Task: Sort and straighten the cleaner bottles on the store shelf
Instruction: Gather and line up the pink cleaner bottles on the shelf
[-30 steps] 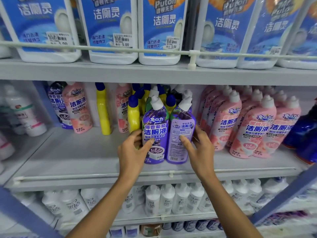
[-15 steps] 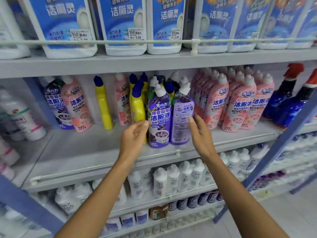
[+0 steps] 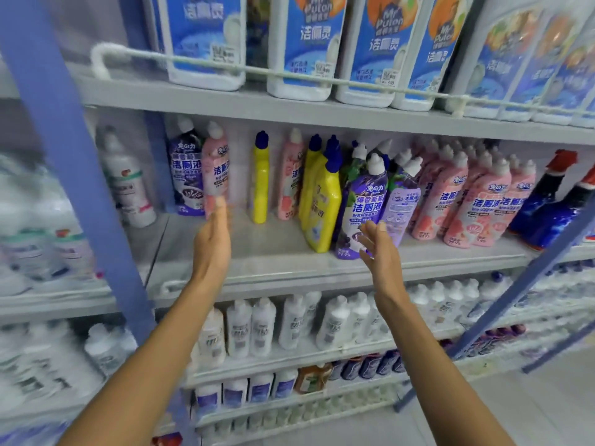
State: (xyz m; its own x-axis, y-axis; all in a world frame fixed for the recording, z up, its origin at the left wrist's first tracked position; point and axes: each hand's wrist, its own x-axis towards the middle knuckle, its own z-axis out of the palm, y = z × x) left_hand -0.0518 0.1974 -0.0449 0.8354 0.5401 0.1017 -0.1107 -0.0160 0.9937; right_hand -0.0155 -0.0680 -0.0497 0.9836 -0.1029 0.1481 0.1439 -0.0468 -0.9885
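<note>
L hand open, empty, fingertips at base of pink plastic white-capped bottle on grey metal middle shelf. R hand open, empty, just in front of purple-label white-capped bottle, mid-shelf beside yellow blue-capped bottle.

bright even store light, soft shadows, motion blur heaviest at left edge, wide-angle bending of shelf lines

One head-worn wide-angle camera faces forward and slightly down at the shelf. It sits close, within arm's reach, tilted.
</note>
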